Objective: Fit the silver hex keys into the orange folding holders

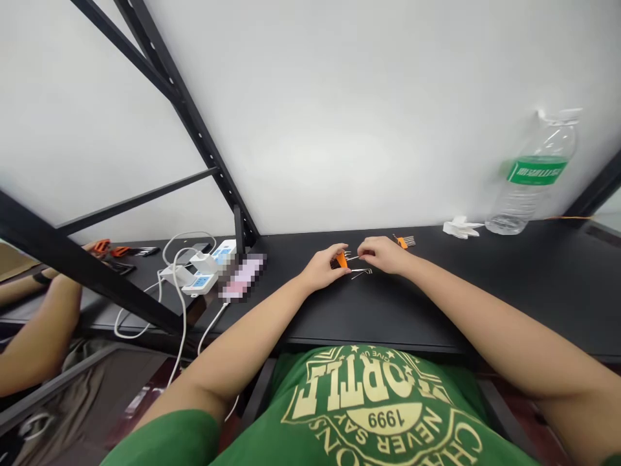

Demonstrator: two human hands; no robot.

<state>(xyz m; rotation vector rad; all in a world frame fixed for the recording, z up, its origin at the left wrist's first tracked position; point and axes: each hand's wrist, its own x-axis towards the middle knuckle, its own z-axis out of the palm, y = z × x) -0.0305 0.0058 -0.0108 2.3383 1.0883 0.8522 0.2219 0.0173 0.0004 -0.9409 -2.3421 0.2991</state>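
Observation:
Over the black tabletop, my left hand (324, 266) grips a small orange hex key holder (342, 259) between thumb and fingers. Thin metal hex keys (363, 271) stick out to the right of it, below my right hand. My right hand (385, 254) is closed in a pinch on a thin metal hex key (354, 258) close to the holder. Its fingertips partly hide that key. Just behind my right hand lies a second orange holder with several hex keys (406, 241), apart from both hands.
A clear bottle (531, 178) and crumpled tissue (462, 227) stand by the wall. Leftward are a phone (244, 277), a white power strip (209, 268) with cables, and a black metal frame (194, 123). Beyond it, another person's arm (43, 323) is near orange-and-black tools (120, 251).

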